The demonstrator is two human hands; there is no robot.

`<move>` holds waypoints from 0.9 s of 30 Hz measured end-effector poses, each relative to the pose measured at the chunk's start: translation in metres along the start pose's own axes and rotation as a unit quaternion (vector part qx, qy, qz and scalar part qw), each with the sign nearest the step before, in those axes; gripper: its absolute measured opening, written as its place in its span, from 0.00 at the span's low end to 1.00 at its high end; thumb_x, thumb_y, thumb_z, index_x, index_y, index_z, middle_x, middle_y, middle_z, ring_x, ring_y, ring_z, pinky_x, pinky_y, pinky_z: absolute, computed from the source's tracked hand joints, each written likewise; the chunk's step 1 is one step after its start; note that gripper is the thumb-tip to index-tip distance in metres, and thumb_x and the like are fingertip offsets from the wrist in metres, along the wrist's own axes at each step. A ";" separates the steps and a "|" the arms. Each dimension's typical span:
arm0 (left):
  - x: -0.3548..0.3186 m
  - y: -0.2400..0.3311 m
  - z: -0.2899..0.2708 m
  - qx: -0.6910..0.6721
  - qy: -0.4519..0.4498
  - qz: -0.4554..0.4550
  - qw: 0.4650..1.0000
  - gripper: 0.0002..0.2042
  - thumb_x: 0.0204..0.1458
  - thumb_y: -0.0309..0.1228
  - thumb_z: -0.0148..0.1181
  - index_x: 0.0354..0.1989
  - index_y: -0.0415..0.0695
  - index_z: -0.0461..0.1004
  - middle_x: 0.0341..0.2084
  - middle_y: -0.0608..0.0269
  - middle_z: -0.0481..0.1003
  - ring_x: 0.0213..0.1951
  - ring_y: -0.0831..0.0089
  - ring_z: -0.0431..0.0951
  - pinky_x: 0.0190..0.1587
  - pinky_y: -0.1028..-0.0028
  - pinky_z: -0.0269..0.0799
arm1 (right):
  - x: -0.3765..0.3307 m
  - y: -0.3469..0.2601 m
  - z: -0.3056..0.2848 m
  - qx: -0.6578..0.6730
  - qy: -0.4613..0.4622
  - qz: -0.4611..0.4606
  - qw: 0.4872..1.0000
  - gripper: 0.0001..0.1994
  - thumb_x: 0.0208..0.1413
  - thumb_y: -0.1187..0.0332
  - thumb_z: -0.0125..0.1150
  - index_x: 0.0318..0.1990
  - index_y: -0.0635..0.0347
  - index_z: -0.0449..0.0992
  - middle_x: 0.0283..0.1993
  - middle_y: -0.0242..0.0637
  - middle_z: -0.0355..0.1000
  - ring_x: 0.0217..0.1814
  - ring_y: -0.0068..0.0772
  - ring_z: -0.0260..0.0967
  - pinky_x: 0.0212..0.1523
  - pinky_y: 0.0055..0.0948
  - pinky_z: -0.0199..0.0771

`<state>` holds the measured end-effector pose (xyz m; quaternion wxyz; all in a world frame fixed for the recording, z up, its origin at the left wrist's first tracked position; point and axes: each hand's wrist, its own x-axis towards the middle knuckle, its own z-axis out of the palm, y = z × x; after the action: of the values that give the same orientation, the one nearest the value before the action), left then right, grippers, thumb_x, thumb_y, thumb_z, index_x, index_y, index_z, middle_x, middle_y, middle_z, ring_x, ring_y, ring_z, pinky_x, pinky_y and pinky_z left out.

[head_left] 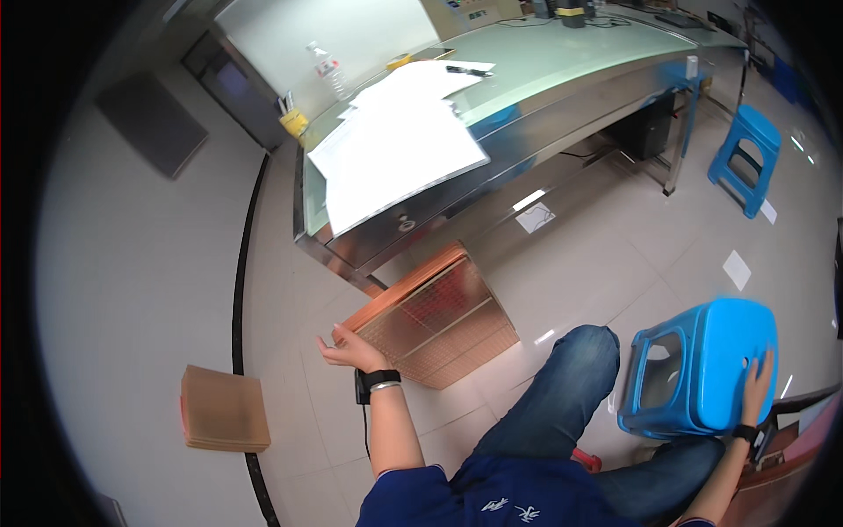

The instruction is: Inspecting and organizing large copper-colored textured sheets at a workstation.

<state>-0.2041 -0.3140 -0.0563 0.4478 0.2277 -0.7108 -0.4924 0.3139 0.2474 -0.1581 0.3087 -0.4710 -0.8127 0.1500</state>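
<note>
1. Blue denim-clad legs [562, 395] and a dark blue shirt [457, 496] fill the lower middle of the frame, nearest the camera
2. Left hand [351, 351], wearing a black wrist strap [379, 379], sits left of centre with palm up and fingers loosely curled open, touching the near corner of a stack of copper-coloured rectangular grid panels [435, 316]
3. That stack lies tilted on the pale tiled floor [597, 255], just below the steel desk with a glass top [544, 97]
4. Right hand [757, 382], at the lower right, rests flat with fingers spread on a bright blue plastic stool [694, 369], lying on its side
5. White paper sheets [395, 149] cover the desk's left end; a brown cardboard pile [224, 410] lies at lower left; a second blue stool [746, 154] stands at upper right
</note>
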 end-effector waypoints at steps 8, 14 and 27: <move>0.038 -0.053 0.007 -0.148 -0.151 -0.138 0.968 0.27 0.53 0.38 0.55 0.56 0.35 0.55 0.50 0.49 0.60 0.52 0.62 0.62 0.54 0.67 0.60 | 0.000 -0.142 0.070 -0.297 -0.092 -0.001 0.951 0.21 0.62 0.62 0.35 0.64 0.42 0.53 0.69 0.36 0.44 0.71 0.39 0.38 0.64 0.56 0.36; 0.040 -0.061 0.005 -0.208 -0.137 -0.164 0.955 0.23 0.53 0.34 0.55 0.53 0.36 0.55 0.46 0.53 0.63 0.47 0.67 0.66 0.48 0.71 0.66 | -0.026 -0.184 0.077 -0.261 -0.099 -0.033 0.960 0.22 0.61 0.63 0.37 0.64 0.43 0.53 0.68 0.35 0.45 0.71 0.37 0.38 0.66 0.49 0.35; 0.031 -0.034 -0.011 -0.231 -0.171 -0.211 0.934 0.22 0.54 0.33 0.54 0.55 0.38 0.57 0.46 0.56 0.64 0.46 0.67 0.67 0.48 0.70 0.67 | -0.069 -0.226 0.078 -0.206 -0.104 -0.057 0.971 0.22 0.60 0.65 0.40 0.63 0.44 0.57 0.68 0.35 0.47 0.70 0.38 0.40 0.66 0.49 0.36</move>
<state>-0.2139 -0.3572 -0.0729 0.2457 0.1749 -0.5791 -0.7574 0.1370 0.0762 -0.1222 0.1266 -0.4594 -0.8791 0.0098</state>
